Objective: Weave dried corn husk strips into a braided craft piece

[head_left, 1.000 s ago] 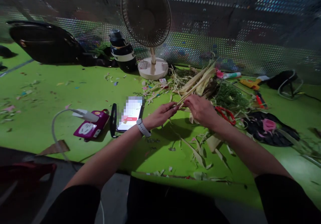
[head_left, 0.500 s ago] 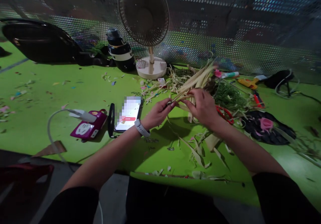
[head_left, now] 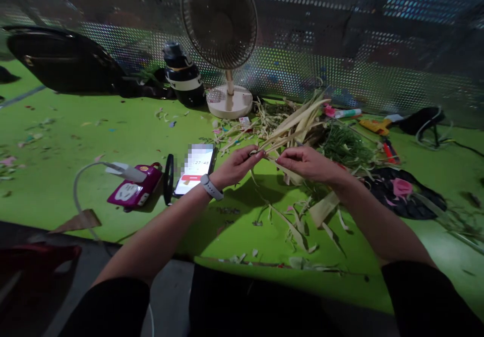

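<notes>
- Two bare hands meet over the green counter (head_left: 139, 125), working a bundle of pale dry strips (head_left: 297, 118) that slants up and away toward the fan's right.
- Left hand (head_left: 238, 166): fingers narrow, pinching the near end of the bundle.
- Right hand (head_left: 312, 164): fingers drawn together on a flat strip (head_left: 273, 160) running out from the left hand's pinch; how firmly, I cannot tell.
- Step in hand, as I judge it: handling that strip against the gathered end.
- Next move, I think, calls for a steady left pinch and light right tension, clear of the loose scraps (head_left: 297, 231) below.
</notes>
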The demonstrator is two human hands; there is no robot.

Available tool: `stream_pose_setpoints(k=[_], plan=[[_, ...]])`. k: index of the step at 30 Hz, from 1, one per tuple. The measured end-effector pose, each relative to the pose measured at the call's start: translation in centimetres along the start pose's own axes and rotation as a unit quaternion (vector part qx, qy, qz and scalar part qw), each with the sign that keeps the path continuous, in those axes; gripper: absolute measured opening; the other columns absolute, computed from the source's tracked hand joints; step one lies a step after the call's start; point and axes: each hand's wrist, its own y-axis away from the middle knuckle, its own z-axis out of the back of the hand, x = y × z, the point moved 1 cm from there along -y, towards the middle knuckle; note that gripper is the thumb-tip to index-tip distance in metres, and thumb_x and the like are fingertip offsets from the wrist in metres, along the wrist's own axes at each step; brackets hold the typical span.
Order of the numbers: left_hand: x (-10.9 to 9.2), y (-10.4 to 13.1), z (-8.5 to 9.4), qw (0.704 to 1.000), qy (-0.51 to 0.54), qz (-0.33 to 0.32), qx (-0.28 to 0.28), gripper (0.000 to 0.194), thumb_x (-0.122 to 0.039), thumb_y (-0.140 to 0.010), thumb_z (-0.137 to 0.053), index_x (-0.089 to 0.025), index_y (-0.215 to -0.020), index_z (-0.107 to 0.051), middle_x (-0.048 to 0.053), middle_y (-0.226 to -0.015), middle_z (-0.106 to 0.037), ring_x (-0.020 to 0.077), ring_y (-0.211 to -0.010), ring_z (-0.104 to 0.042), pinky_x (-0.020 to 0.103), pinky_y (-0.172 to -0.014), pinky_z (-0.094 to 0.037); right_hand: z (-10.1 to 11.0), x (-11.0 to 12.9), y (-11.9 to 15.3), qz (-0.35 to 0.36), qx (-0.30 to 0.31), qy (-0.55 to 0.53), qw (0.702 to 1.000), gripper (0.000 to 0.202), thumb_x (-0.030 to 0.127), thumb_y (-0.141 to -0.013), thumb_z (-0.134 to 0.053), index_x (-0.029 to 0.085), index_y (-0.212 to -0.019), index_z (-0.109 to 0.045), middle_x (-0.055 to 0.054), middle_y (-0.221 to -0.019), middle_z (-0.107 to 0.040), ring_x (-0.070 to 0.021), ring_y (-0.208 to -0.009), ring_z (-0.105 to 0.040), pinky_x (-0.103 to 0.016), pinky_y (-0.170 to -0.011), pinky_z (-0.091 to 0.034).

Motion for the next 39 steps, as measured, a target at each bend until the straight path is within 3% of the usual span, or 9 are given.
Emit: stream_pose_setpoints(k=[4, 7, 10, 14, 17, 22, 26, 32, 39], plan=[[0.3, -0.3, -0.1, 0.995, -0.099, 0.023, -0.008, 0.028, -0.037, -0.094, -0.042, -0.016, -0.086, -0.058, -0.003, -0.065, -0.042, 0.0098, -0.058, -0.038, 0.022, -0.055, -0.031, -1.0, 1.0, 0.4, 0.079, -0.148, 0.314, 0.935, 0.027, 0.027, -0.095, -0.047, 0.013, -0.083, -0.067, -0.008, -0.076, -0.064, -0.0182, -0.074, -0.055, -0.033, -0.073, -0.041], [0.3, -0.3, -0.1, 0.985, -0.166, 0.05, 0.006, 0.03, -0.037, -0.095, -0.041, -0.015, -0.084, -0.058, -0.001, -0.066, -0.048, 0.0112, -0.06, -0.043, 0.023, -0.058, -0.034, -1.8, 2.1, 0.9, 0.174, -0.143, 0.465, 0.856, 0.023, 0.012, -0.092, -0.046, 0.014, -0.083, -0.067, -0.008, -0.075, -0.064, -0.0196, -0.076, -0.054, -0.037, -0.079, -0.043], [0.1, 0.0, -0.3, 0.977, -0.2, 0.054, 0.053, 0.03, -0.035, -0.095, -0.038, -0.015, -0.081, -0.056, 0.0, -0.066, -0.052, 0.0114, -0.059, -0.044, 0.023, -0.058, -0.035, -1.8, 3.2, 1.4, 0.258, -0.141, 0.488, 0.822, 0.026, 0.007, -0.091, -0.043, 0.017, -0.086, -0.067, -0.007, -0.087, -0.066, -0.0198, -0.089, -0.057, -0.04, -0.093, -0.043], [-0.5, 0.6, -0.7, 0.951, -0.265, 0.001, 0.157, 0.025, -0.029, -0.094, -0.039, -0.015, -0.081, -0.055, 0.003, -0.068, -0.057, 0.0111, -0.056, -0.044, 0.024, -0.056, -0.033, -1.4, 3.0, 1.6, 0.298, -0.139, 0.421, 0.845, 0.025, 0.011, -0.094, -0.041, 0.018, -0.091, -0.065, -0.008, -0.109, -0.067, -0.0199, -0.109, -0.057, -0.045, -0.104, -0.038], [-1.1, 0.8, -0.9, 0.936, -0.296, -0.024, 0.19, 0.017, -0.024, -0.091, -0.044, -0.015, -0.086, -0.058, 0.004, -0.072, -0.061, 0.012, -0.058, -0.048, 0.024, -0.057, -0.033, -1.6, 1.7, 1.1, 0.243, -0.088, 0.378, 0.889, 0.027, 0.023, -0.098, -0.038, 0.016, -0.092, -0.063, -0.007, -0.085, -0.069, -0.0177, -0.078, -0.063, -0.036, -0.08, -0.047], [-1.3, 0.5, -0.6, 0.989, -0.125, -0.001, 0.078, 0.017, -0.029, -0.086, -0.055, -0.014, -0.092, -0.06, 0.004, -0.078, -0.063, 0.0121, -0.066, -0.054, 0.024, -0.063, -0.041, -1.7, 0.4, 0.5, 0.07, -0.085, 0.295, 0.949, 0.033, 0.038, -0.1, -0.032, 0.016, -0.1, -0.057, -0.005, -0.072, -0.067, -0.0157, -0.056, -0.058, -0.025, -0.053, -0.033], [-1.0, 0.5, -0.7, 0.996, 0.07, 0.039, 0.032, 0.02, -0.032, -0.086, -0.057, -0.017, -0.098, -0.061, 0.003, -0.088, -0.063, 0.0118, -0.078, -0.058, 0.024, -0.071, -0.046, -1.9, 0.7, 0.6, 0.037, -0.134, 0.273, 0.952, 0.036, 0.04, -0.1, -0.029, 0.016, -0.101, -0.056, -0.007, -0.075, -0.067, -0.0189, -0.059, -0.06, -0.026, -0.053, -0.03], [-0.9, 0.6, -1.5, 0.995, 0.087, 0.053, 0.017, 0.031, -0.039, -0.078, -0.069, -0.015, -0.094, -0.06, 0.001, -0.083, -0.062, 0.0112, -0.073, -0.057, 0.025, -0.069, -0.047, -2.2, 0.9, 0.4, 0.004, -0.138, 0.214, 0.967, 0.03, 0.039, -0.097, -0.035, 0.017, -0.1, -0.055, -0.007, -0.073, -0.065, -0.0185, -0.057, -0.058, -0.027, -0.054, -0.031], [-0.4, 0.3, -1.1, 0.984, 0.142, 0.096, 0.055, 0.03, -0.036, -0.073, -0.074, -0.013, -0.088, -0.063, 0.001, -0.079, -0.065, 0.0095, -0.073, -0.059, 0.024, -0.072, -0.047, -0.4, 0.2, 0.3, -0.071, 0.034, -0.081, 0.994, 0.03, 0.049, -0.091, -0.046, 0.022, -0.102, -0.049, 0.005, -0.059, -0.055, -0.0136, -0.047, -0.053, -0.024, -0.048, -0.037]])
